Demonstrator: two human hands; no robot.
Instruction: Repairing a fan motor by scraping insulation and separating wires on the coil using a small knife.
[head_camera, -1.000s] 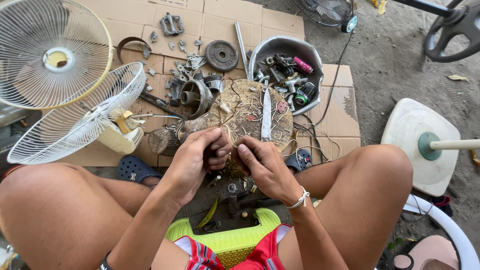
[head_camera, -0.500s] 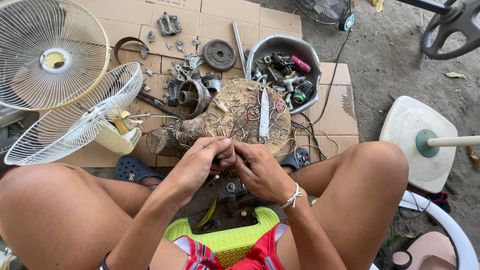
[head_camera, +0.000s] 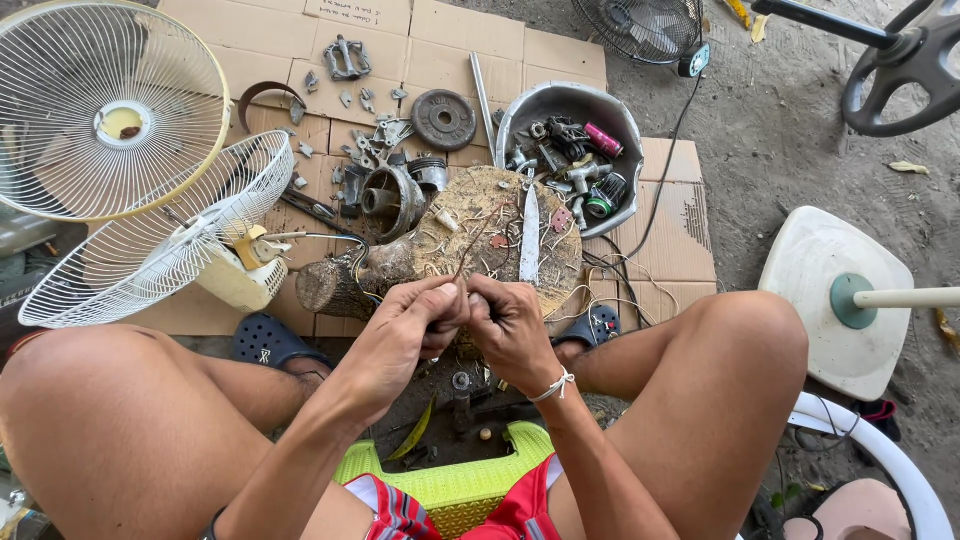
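Observation:
My left hand (head_camera: 405, 325) and my right hand (head_camera: 510, 325) meet in front of me, fingers pinched together on a thin brown wire (head_camera: 470, 245) that runs up over a round wooden stump (head_camera: 500, 215). A knife (head_camera: 529, 235) with a pale blade lies on the stump among wire scraps. The hands hover at the stump's near edge, between my bare knees.
A white fan with its wire guards (head_camera: 110, 110) lies at the left on cardboard (head_camera: 450, 30). A metal bowl (head_camera: 520, 105) of parts sits behind the stump, with loose metal parts (head_camera: 395, 195) beside it. A fan base (head_camera: 835, 300) stands at the right; a green stool (head_camera: 450, 490) is under me.
Both hands have drawn back from the stump toward me and come closer together, pulling the wire along with them.

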